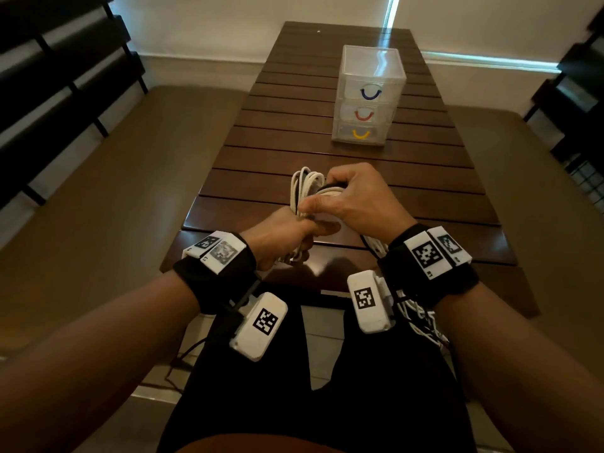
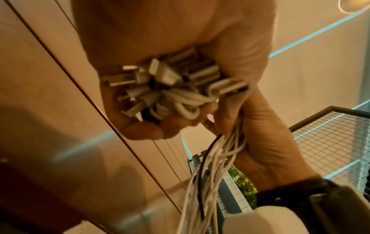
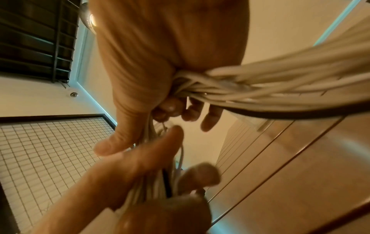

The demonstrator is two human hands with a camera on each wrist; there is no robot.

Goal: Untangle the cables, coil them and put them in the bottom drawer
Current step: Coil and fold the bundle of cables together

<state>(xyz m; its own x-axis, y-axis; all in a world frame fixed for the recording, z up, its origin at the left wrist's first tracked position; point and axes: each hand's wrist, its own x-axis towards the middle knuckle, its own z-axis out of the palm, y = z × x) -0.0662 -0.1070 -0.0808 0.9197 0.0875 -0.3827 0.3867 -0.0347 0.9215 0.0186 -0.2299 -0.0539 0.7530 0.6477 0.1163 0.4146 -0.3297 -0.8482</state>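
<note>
- Head view: both hands meet over the near end of a dark slatted wooden tabletop (image 1: 343,158), working one bundle of cables (image 1: 305,184).
- Left hand (image 1: 281,235) sits nearer and lower; its grip is curled round the lower part of the bundle, thumb pointing right beneath the other hand.
- Right hand (image 1: 356,197) is above and to the right, fingers curled over the top of the coil; thumb and forefinger pinch strands at the coil's near side.
- White loops stand up out of the fists on the far-left side; at least one black strand runs among the white ones.
- More cable trails from under the right wrist down past the near edge of the tabletop, hanging by the person's right leg.
- Left wrist view: the left hand (image 2: 160,63) encloses a cluster of white and metal plugs (image 2: 160,82), while the right hand (image 2: 260,126) grips the strands running toward the camera.
- Right wrist view: a thick sheaf of cables (image 3: 270,82) sweeps off to the right from the right hand (image 3: 160,55); the left hand (image 3: 140,182) holds the strands below it.
- Farther along the tabletop, right of centre, stands a clear plastic three-drawer unit (image 1: 369,93), well apart from the hands.
- Its drawers carry blue, red and yellow curved handles; the bottom drawer (image 1: 359,134), the yellow one, is closed.
</note>
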